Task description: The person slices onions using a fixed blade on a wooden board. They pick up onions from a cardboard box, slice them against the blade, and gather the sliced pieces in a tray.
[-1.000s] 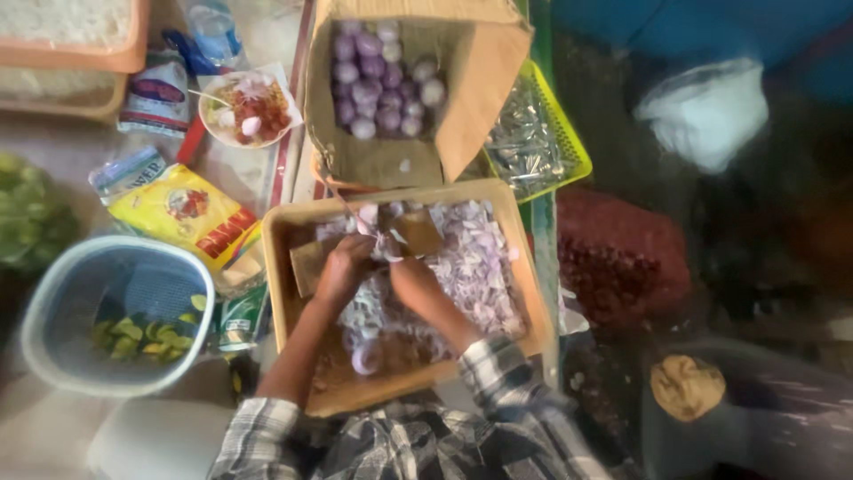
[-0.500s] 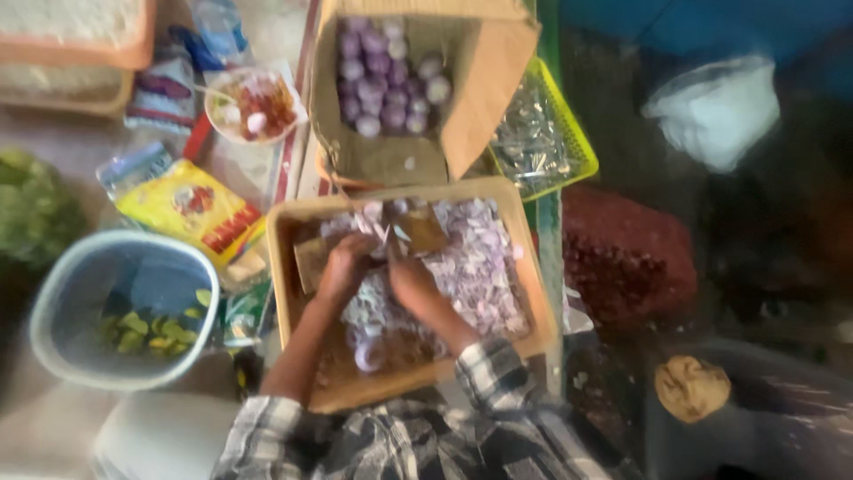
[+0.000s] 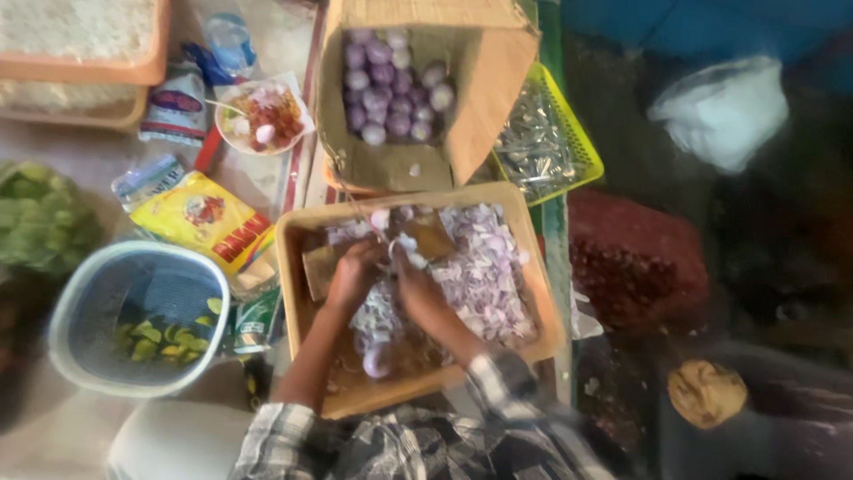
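Wooden tray point(image 3: 293, 244) is holding a broad heap of sliced shallots point(image 3: 484, 271) while whole shallots point(image 3: 391, 84) are waiting in the far cardboard box point(image 3: 493, 80); left hand point(image 3: 355, 271) and right hand point(image 3: 418, 284), fingers curled, are working a shallot mid-tray, exact grip blurred.

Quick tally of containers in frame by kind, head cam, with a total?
Wooden tray: 1
Cardboard box of onions: 1
Round plastic baskets: 1
Yellow mesh basket: 1
Small bowl: 1
Total: 5
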